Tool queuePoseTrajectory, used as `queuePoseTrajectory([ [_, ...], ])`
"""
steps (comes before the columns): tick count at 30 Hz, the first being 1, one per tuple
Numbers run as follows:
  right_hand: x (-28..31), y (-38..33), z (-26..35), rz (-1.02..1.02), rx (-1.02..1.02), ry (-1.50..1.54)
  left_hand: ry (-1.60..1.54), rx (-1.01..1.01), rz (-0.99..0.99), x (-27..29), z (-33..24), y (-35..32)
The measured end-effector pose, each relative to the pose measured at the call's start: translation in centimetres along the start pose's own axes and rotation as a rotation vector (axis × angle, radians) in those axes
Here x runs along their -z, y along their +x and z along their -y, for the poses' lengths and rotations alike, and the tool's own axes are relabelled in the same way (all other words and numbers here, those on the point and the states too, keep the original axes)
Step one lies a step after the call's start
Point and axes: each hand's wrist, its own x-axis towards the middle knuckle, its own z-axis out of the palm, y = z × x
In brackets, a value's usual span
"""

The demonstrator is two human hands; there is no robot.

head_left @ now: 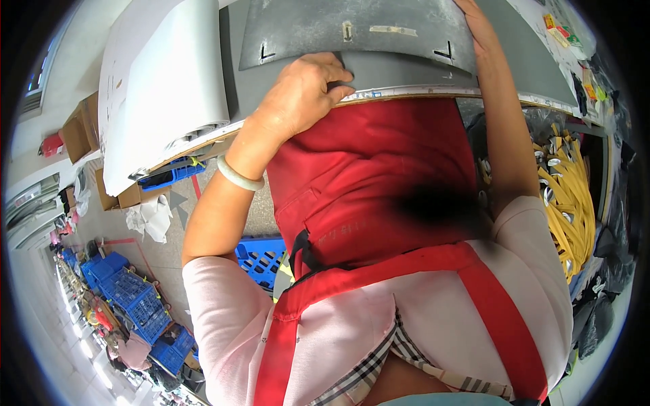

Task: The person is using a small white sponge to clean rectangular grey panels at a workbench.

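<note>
A stiff, scuffed grey board with black corner marks and tape pieces lies over a smooth dark grey sheet on the worktable. My left hand, with a pale bangle on its wrist, is at the board's near edge, close to the table's front edge. Its fingers are curled together over the sheet; what lies between them, if anything, is hidden. My right hand rests along the board's right edge, fingers stretched toward the far side and partly cut off by the picture's top.
A thick roll of white sheeting lies on the table's left. Yellow straps hang in a bundle below right. Blue crates and a cardboard box stand at the left. A blue plastic basket is beside me on the floor.
</note>
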Motion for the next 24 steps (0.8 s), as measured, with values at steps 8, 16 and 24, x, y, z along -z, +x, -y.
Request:
queuePoseTrajectory([
  [8, 0.2, 0.3, -0.3, 0.037, -0.007, -0.006, 0.189, -0.136, -0.032, -0.7, 0.0, -0.4],
  [16, 0.3, 0.1, 0.0, 0.029, 0.023, -0.125, 0.444, -0.143, 0.012, -1.7, -1.6, -0.6],
  [24, 1.9, 0.9, 3.1, -0.048, 0.169, -0.059, 0.201, -0.308, -0.168, -5.7, -3.9, 4.3],
])
